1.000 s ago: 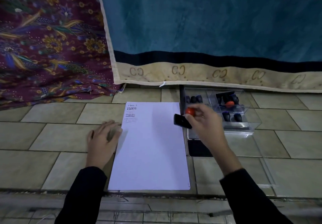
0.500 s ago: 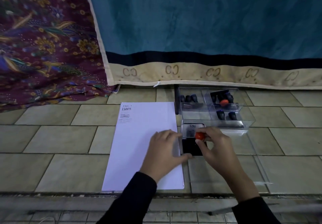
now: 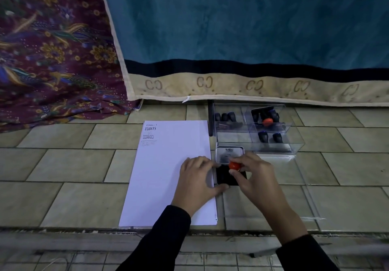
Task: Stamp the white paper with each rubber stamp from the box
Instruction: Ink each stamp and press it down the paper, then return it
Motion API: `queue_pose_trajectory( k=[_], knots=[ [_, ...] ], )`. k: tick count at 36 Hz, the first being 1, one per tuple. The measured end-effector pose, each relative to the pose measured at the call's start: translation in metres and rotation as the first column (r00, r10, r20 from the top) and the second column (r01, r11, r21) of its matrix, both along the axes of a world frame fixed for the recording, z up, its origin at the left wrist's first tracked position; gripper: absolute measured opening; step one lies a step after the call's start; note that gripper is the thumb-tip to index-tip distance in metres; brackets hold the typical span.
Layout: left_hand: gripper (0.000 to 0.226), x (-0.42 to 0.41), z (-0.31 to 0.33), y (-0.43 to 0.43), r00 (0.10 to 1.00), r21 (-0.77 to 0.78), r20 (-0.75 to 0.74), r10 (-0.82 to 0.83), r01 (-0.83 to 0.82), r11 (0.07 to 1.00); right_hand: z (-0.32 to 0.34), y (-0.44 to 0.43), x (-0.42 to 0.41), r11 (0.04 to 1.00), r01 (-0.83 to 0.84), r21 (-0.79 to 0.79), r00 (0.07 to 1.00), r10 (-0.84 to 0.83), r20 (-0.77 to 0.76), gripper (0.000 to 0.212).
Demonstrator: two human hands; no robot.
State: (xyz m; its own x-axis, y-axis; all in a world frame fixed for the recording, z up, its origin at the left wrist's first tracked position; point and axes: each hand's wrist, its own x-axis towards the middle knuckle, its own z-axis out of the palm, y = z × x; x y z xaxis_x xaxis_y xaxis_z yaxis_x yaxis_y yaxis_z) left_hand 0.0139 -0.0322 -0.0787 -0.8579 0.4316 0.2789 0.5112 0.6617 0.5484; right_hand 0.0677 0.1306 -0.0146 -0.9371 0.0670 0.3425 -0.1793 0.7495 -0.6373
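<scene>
A white paper lies on the tiled floor, with a few stamp marks near its far left corner. Right of it sits an open black ink pad with its metal lid flipped back. My right hand pinches a rubber stamp with an orange knob and holds it down on the pad. My left hand rests on the paper's right edge, fingers and thumb touching the pad's left side. A clear plastic box behind the pad holds several dark stamps and one orange-knobbed stamp.
A teal blanket with a beige border hangs behind the box. Purple floral cloth lies at the far left. The box's clear lid lies flat on the tiles right of my right hand. A floor ledge runs along the near edge.
My right hand brought the orange-knobbed stamp down from beside the box onto the ink pad. My left hand moved from the paper's left edge to the pad's left side.
</scene>
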Motion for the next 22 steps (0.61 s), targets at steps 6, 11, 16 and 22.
queue_pose_trajectory(
  k=[6, 11, 16, 22],
  knots=[
    [0.057, 0.000, -0.001, 0.000, 0.999, 0.036, 0.050, 0.002, -0.004, 0.999, 0.003, 0.002, -0.003, 0.999, 0.020, -0.026, 0.997, -0.018, 0.073, 0.029],
    [0.058, 0.000, -0.001, 0.000, 0.998, 0.037, 0.058, 0.005, -0.008, 0.999, 0.008, 0.002, -0.007, 0.997, 0.039, -0.060, 0.988, -0.029, 0.155, 0.028],
    [0.060, -0.001, -0.003, 0.001, 0.998, 0.042, 0.056, 0.008, -0.011, 0.999, 0.008, 0.002, -0.005, 0.997, 0.060, -0.058, 0.986, -0.050, 0.156, 0.029],
    [0.064, -0.002, 0.009, -0.004, 0.965, 0.214, 0.264, 0.010, -0.068, 0.974, 0.012, -0.002, -0.017, 0.997, 0.065, 0.028, 0.981, -0.069, 0.179, 0.032]
  ],
)
